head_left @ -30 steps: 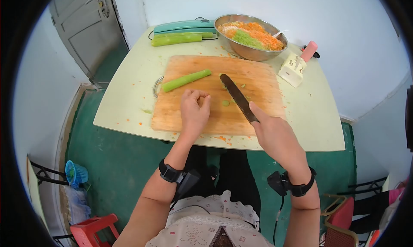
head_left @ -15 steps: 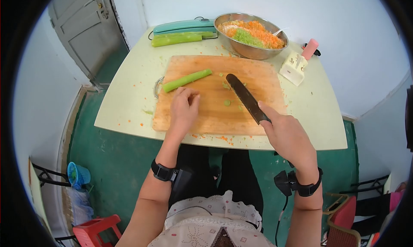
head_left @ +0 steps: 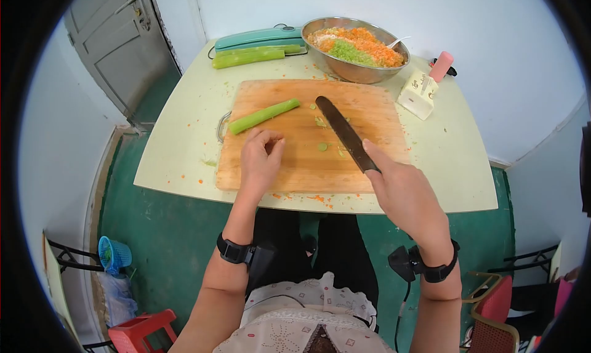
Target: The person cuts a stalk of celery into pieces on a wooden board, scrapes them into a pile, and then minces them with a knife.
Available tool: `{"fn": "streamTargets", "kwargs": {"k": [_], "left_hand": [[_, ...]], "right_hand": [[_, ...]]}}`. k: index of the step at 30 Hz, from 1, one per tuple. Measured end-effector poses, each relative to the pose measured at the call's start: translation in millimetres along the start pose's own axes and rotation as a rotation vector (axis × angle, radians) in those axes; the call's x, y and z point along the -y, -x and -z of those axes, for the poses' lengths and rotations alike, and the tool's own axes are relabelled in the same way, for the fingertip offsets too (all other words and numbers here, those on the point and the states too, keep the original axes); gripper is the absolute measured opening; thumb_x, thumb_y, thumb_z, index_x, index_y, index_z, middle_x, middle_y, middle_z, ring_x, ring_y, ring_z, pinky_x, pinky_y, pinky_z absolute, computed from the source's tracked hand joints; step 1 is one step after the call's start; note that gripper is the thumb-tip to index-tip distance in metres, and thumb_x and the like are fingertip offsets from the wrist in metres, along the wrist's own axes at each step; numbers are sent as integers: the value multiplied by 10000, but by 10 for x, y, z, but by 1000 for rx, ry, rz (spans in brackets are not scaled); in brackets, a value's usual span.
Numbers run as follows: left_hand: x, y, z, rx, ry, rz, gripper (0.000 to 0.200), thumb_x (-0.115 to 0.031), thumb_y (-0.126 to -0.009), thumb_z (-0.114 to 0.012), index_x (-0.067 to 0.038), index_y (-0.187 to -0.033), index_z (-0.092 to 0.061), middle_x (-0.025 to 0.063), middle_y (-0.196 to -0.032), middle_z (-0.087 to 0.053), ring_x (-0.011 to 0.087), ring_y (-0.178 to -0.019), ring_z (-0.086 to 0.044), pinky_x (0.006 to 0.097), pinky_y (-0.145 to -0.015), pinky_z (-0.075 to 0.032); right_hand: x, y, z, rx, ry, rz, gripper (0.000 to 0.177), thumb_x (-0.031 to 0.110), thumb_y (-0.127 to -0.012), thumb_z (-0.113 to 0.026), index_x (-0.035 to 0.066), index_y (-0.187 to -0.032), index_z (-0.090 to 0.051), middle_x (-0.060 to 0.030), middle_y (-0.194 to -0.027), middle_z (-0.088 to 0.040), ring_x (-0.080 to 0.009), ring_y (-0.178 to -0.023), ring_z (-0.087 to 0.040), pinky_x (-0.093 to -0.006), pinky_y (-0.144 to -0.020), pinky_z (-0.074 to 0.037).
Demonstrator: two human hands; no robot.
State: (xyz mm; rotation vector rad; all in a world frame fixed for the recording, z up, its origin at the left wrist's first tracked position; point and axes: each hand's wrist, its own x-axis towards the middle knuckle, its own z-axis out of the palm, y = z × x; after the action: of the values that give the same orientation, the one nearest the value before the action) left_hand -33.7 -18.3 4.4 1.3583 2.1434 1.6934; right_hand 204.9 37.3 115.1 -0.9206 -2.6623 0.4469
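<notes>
My right hand (head_left: 409,196) grips a dark-bladed kitchen knife (head_left: 345,132), its blade slanting up and left over a wooden cutting board (head_left: 308,171). My left hand (head_left: 261,159) is over the board's left side with the fingers curled in toward the thumb. No item shows in it. Just beyond its knuckles lies a peeled green vegetable stalk (head_left: 263,116), possibly celtuce, apart from the knife. A small round green slice (head_left: 322,147) and thin green scraps (head_left: 320,121) are scattered near the blade.
Behind the board stands a metal bowl (head_left: 354,74) of chopped orange and green vegetables with a white spoon. More green stalks (head_left: 249,57) lie by a teal appliance (head_left: 258,39). At the right are a cream box (head_left: 418,96) and a pink object (head_left: 441,66). A red stool (head_left: 141,329) stands lower left.
The knife and right hand have shifted slightly left. My left hand stays nearly in place beside the stalk, and the whole view has moved a little.
</notes>
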Motion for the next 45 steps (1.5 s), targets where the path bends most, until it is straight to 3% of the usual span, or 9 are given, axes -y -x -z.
{"fn": "streamTargets", "kwargs": {"k": [5, 8, 11, 14, 20, 26, 32, 35, 45], "left_hand": [[35, -1, 20, 5, -82, -50, 90, -51, -798, -641, 28, -840, -634, 105, -770, -539, 202, -655, -546, 300, -614, -444], [-18, 6, 17, 14, -16, -1, 79, -28, -822, -626, 46, -851, -628, 72, -814, -552, 132, -700, -554, 246, -636, -452], [25, -1, -7, -21, 6, -35, 82, -44, -798, -638, 29, -836, -634, 105, -775, -555, 199, -650, -553, 298, -614, -452], [13, 3, 17, -12, -21, -10, 79, -38, -807, -630, 31, -843, -635, 103, -781, -564, 191, -660, -561, 295, -619, -455], [-5, 17, 32, -75, 93, 74, 92, -50, -827, -626, 41, -841, -634, 85, -776, -568, 147, -657, -558, 267, -613, -448], [36, 21, 41, -103, 81, 59, 97, -56, -824, -632, 41, -832, -635, 77, -755, -565, 133, -631, -543, 258, -595, -442], [79, 17, 20, -112, 105, 59, 102, -65, -819, -641, 37, -819, -636, 72, -731, -559, 129, -616, -536, 260, -586, -438], [72, 8, 27, -102, 69, 68, 103, -66, -820, -639, 36, -819, -637, 70, -733, -560, 127, -613, -535, 261, -584, -438], [63, 10, 22, -121, 104, 69, 108, -69, -822, -636, 39, -814, -631, 71, -742, -570, 129, -632, -546, 258, -600, -447]], "right_hand": [[2, 21, 46, 73, 37, -35, 410, 107, -872, -533, 7, -1265, -479, -212, -687, -589, -391, -661, -580, -471, -608, -446], [10, 77, 150, 91, -1, -82, 427, 115, -858, -568, 74, -1277, -496, -225, -749, -605, -408, -705, -581, -463, -633, -453], [10, 74, 34, -44, -61, 48, 404, 114, -862, -556, 18, -1250, -492, -208, -684, -589, -386, -679, -589, -462, -607, -453], [-14, 95, 32, 117, 31, 59, 406, 119, -864, -562, 26, -1253, -491, -187, -703, -594, -365, -671, -590, -445, -602, -456], [-211, 172, -33, -12, 49, 151, 422, 134, -863, -579, 72, -1272, -495, -143, -692, -581, -338, -618, -577, -430, -570, -456], [-201, 200, -57, 38, 91, 75, 432, 140, -867, -581, 82, -1286, -491, -148, -673, -572, -340, -605, -574, -432, -564, -457], [-193, 191, -34, -120, 70, 86, 439, 149, -866, -588, 92, -1291, -492, -149, -658, -564, -344, -572, -565, -431, -554, -459], [-230, 209, -125, -17, 107, 113, 437, 152, -868, -590, 100, -1291, -494, -146, -654, -561, -343, -561, -562, -428, -535, -456], [-226, 208, -79, -40, 77, 121, 439, 140, -850, -610, 101, -1276, -511, -138, -641, -557, -332, -558, -559, -421, -526, -448]]}}
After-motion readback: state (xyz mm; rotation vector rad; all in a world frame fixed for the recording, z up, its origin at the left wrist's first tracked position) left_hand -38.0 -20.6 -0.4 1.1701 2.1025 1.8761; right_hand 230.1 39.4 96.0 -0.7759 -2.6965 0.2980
